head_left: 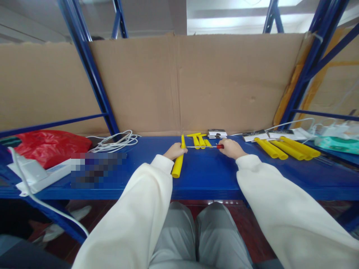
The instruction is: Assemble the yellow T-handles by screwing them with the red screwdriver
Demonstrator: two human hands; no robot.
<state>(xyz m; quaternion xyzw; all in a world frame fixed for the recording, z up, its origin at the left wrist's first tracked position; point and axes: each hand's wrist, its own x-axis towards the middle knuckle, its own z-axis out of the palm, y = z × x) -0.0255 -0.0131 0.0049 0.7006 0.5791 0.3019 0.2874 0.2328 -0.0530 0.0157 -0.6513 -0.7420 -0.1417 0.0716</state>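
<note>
My left hand (174,151) is closed around a yellow tube (177,166), whose wide open end points toward me and whose narrow tip points away. In my right hand (232,148) is the red handle of a screwdriver (220,146). Its thin metal shaft runs left across to the tube at my left hand; whether the tip sits in the tube cannot be made out. Behind the shaft lie smaller yellow pieces (196,140) on the blue shelf (207,172).
Several yellow tubes (294,148) and printed packets (255,135) lie at the right. A small packet stack (217,133) sits behind. At the left are a red bag (50,145), a white power strip (53,177) and a coiled white cable (120,142). Cardboard (224,82) stands behind.
</note>
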